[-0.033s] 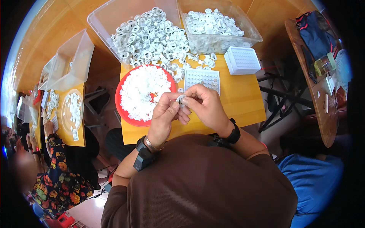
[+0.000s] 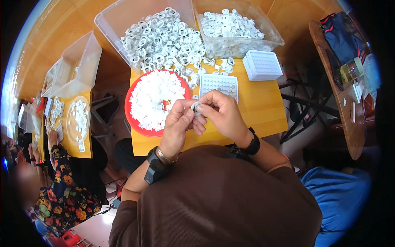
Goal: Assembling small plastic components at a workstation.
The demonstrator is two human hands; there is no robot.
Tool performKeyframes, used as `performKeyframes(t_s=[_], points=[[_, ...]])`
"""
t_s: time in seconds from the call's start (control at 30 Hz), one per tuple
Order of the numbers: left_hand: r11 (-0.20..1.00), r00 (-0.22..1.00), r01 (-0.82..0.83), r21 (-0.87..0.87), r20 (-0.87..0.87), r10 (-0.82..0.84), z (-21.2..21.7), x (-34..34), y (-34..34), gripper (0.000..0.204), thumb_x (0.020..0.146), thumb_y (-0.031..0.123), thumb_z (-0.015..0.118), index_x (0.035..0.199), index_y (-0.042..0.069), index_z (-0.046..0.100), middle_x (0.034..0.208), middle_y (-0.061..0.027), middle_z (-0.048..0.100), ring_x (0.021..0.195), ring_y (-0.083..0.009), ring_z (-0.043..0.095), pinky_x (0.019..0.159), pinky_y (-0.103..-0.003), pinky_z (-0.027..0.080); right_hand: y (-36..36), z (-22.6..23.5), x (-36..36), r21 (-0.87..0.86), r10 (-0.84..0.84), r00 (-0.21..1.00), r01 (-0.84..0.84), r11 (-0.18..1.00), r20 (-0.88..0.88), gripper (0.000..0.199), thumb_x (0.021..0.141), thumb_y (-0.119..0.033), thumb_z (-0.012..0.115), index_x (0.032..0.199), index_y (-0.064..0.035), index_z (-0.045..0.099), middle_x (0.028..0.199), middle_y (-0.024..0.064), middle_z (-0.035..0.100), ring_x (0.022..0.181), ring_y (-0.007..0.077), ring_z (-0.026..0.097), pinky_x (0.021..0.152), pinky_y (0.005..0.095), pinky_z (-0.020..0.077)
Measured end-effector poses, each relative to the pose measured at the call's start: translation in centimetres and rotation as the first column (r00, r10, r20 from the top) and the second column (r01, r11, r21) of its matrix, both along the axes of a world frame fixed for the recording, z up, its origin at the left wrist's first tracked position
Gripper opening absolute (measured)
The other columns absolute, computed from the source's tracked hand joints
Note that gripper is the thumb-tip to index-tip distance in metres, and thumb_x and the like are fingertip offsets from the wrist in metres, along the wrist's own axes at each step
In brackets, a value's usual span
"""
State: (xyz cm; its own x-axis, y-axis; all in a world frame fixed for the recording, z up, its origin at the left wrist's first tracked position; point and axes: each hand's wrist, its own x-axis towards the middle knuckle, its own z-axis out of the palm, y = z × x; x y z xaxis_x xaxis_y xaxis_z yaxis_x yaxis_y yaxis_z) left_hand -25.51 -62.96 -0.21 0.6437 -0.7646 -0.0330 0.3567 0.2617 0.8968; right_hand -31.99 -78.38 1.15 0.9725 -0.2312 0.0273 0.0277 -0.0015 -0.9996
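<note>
Head view: left hand (image 2: pixel 176 124) and right hand (image 2: pixel 224 117) pinch a white piece (image 2: pixel 195 106) between fingertips (image 2: pixel 202 109).

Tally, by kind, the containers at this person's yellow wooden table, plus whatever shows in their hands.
Clear rectangular plastic bins: 2
Round red plastic tray: 1
Flat white rectangular plastic tray: 1
White rectangular tray stack, layers unclear: 1
Small round white part held between left hand and right hand: 1
Total: 6, stack as one

Head-worn fisheye (left of pair); faces down; hands (image 2: pixel 177 122) close below.
</note>
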Motion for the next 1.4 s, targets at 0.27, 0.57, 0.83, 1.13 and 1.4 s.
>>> performKeyframes(t_s=[0.27, 0.57, 0.83, 1.13, 1.4], points=[[0.999, 0.978, 0.038, -0.011, -0.205, -0.039, -2.2, 0.2, 1.8, 0.019, 0.1, 0.015, 0.043, 0.113, 0.002, 0.047, 0.091, -0.0187, 0.065, 0.074, -0.0217, 0.066, 0.066, -0.03, 0.055, -0.4, -1.8, 0.3, 0.23, 0.178, 0.98, -0.153, 0.961, -0.092, 0.006, 0.09, -0.004, 0.059, 0.089, 0.0015, 0.058, 0.075, 0.0025, 0.061, 0.065, 0.0074, 0.058, 0.058, 0.023, 0.0471], [0.994, 0.911, -0.013, -0.106, -0.41, -0.032, -3.3, 0.3, 5.5, 0.016, 0.099, 0.013, 0.046, 0.11, 0.002, 0.048, 0.096, -0.0165, 0.063, 0.082, -0.0217, 0.066, 0.071, -0.03, 0.056, 2.0, -3.5, 2.0, 0.196, 0.353, 0.916, -0.317, 0.928, -0.19, 0.008, 0.091, -0.008, 0.061, 0.093, -0.001, 0.06, 0.077, 0.002, 0.061, 0.068, 0.0067, 0.057, 0.063, 0.0218, 0.0482], [0.967, 0.899, -0.176, -0.185, -0.431, 0.082, -5.2, 0.1, 8.5, 0.014, 0.097, 0.015, 0.05, 0.106, 0.004, 0.049, 0.091, -0.0156, 0.064, 0.076, -0.0198, 0.065, 0.066, -0.028, 0.053, 2.3, -3.2, 4.7, -0.478, 0.076, 0.997, -0.058, 0.876, 0.018, 0.015, 0.084, -0.015, 0.065, 0.086, -0.0011, 0.067, 0.078, 0.0113, 0.066, 0.067, 0.0235, 0.064, 0.062, 0.0344, 0.0488], [0.947, 0.896, -0.25, -0.201, -0.42, 0.147, -4.8, -0.3, 9.2, 0.018, 0.097, 0.017, 0.051, 0.106, 0.002, 0.049, 0.092, -0.0167, 0.063, 0.074, -0.0198, 0.063, 0.066, -0.028, 0.053, 3.9, -3.7, 9.1, -0.836, 0.107, 0.994, -0.05, 0.546, 0.011, 0.015, 0.081, -0.02, 0.066, 0.081, -0.0054, 0.068, 0.078, 0.0118, 0.064, 0.074, 0.03, 0.063, 0.064, 0.0399, 0.0486], [0.945, 0.885, -0.252, -0.206, -0.445, 0.139, -4.9, -0.5, 9.5, 0.016, 0.097, 0.018, 0.052, 0.105, 0.004, 0.049, 0.09, -0.0162, 0.063, 0.073, -0.0198, 0.063, 0.065, -0.028, 0.053, 4.2, -5.4, 9.9, -0.806, 0.092, 0.992, 0.012, 0.592, 0.083, 0.014, 0.082, -0.016, 0.063, 0.077, -0.0038, 0.068, 0.078, 0.013, 0.065, 0.071, 0.0261, 0.065, 0.063, 0.0397, 0.05]])
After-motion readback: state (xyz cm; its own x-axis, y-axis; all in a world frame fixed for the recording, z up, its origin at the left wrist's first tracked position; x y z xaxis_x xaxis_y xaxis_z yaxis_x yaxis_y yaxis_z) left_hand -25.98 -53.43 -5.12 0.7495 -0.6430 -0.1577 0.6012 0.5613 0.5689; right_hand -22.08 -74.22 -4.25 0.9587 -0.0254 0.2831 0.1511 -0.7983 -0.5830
